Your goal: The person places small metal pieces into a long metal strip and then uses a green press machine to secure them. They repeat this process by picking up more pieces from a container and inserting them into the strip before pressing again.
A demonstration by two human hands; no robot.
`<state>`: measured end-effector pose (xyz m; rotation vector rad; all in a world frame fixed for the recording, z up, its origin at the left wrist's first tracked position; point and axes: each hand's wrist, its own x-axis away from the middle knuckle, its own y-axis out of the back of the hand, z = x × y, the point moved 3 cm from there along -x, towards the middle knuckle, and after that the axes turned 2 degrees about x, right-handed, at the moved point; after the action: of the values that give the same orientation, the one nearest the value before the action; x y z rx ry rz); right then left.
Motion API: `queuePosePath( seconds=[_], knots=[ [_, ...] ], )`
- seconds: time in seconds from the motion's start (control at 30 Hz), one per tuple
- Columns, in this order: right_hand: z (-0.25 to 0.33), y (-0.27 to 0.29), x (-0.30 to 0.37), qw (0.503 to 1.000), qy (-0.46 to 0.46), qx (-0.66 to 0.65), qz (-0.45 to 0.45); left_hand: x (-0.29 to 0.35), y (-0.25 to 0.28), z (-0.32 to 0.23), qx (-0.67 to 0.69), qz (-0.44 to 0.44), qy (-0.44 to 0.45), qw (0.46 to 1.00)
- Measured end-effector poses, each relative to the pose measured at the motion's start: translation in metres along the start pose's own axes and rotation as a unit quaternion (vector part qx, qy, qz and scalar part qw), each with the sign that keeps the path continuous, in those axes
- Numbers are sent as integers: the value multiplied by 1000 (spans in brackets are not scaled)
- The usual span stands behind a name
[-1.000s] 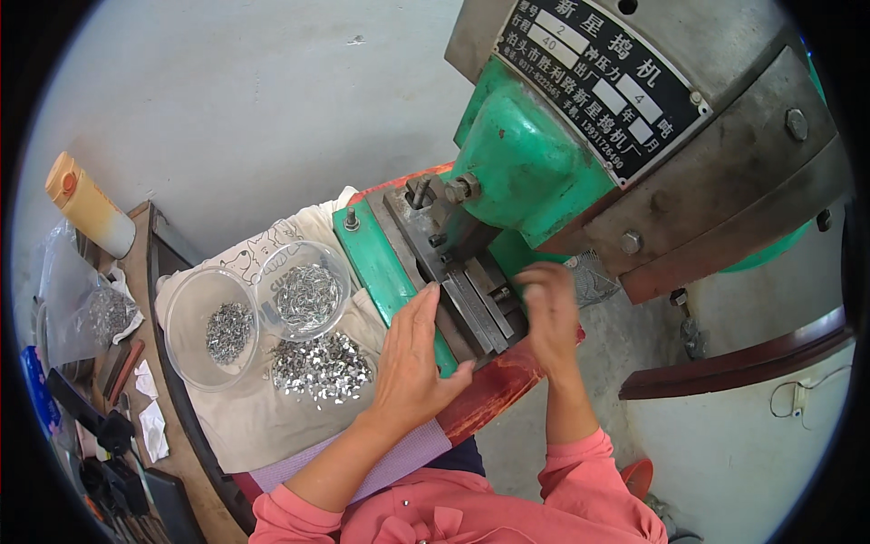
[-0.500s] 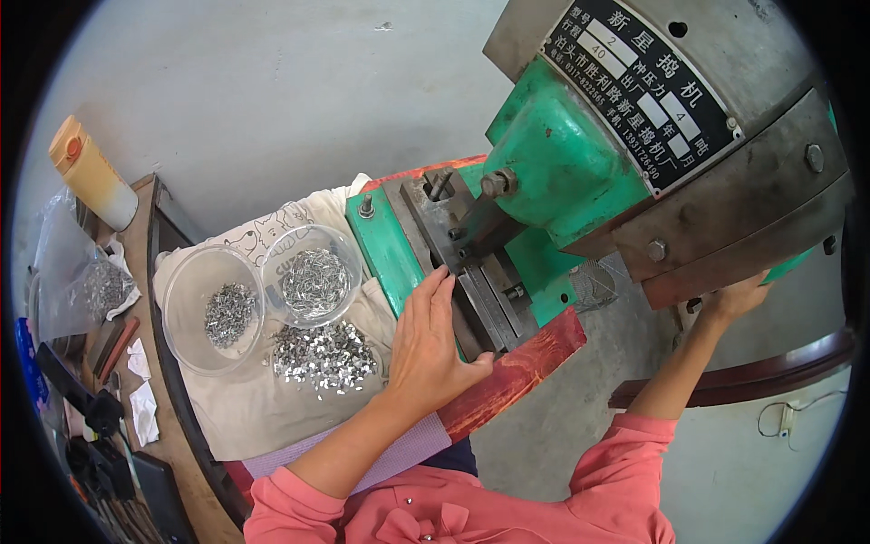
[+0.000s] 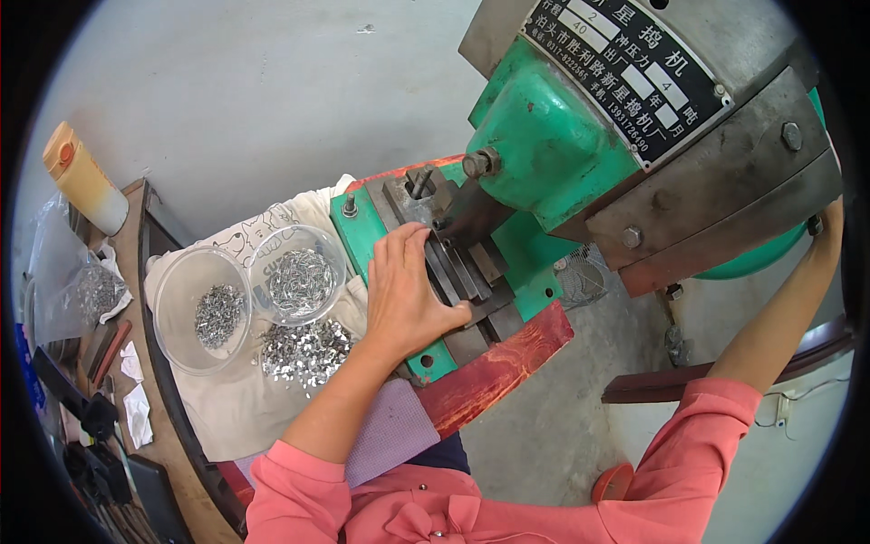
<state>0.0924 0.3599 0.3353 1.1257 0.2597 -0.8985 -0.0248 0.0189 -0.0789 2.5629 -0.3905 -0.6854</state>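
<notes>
My left hand (image 3: 399, 299) lies over a dark steel sliding block (image 3: 460, 272) on the bed of a green hand press (image 3: 539, 145). Its fingers rest along the block's far end and its thumb along the near end, holding it between them. The block sits beneath the press ram (image 3: 469, 216). At the right edge, my right hand (image 3: 826, 222) is closed around a dark handle at the green wheel (image 3: 757, 257); its fingers are partly hidden. Left of the press are a tub of silvery pins (image 3: 302, 279), a tub of small metal bits (image 3: 218, 316) and a loose pile of shiny flakes (image 3: 308, 352).
A beige cloth (image 3: 213, 426) lies under the tubs. The press stands on a red wooden board (image 3: 503, 367). At left, a wooden table (image 3: 186, 480) carries a yellow-capped bottle (image 3: 86, 179), a plastic bag and tools. An orange-red bowl (image 3: 613, 482) is on the floor by my right sleeve.
My left hand and the steel block have moved away from me along the press bed, uncovering its near corner. My right hand has swung outward and upward to the right with the wheel.
</notes>
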Motion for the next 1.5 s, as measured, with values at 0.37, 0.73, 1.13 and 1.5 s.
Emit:
queuePosePath(
  seconds=[0.37, 0.73, 1.13, 1.5],
  knots=[
    [-102, -20, 66, 967, -1, -126, -220, -7, -4, 7, 8, -8, -6, 1000],
    [-109, -81, 127, 940, -9, -197, -280, -5, -3, 9, -5, 10, 1, 1000],
    [-100, 14, 21, 992, -61, -56, -93, -5, -3, 10, 15, 10, -8, 1000],
    [-96, -88, 129, 924, 25, -140, -354, -7, -2, 9, 7, 5, -3, 1000]
  ],
)
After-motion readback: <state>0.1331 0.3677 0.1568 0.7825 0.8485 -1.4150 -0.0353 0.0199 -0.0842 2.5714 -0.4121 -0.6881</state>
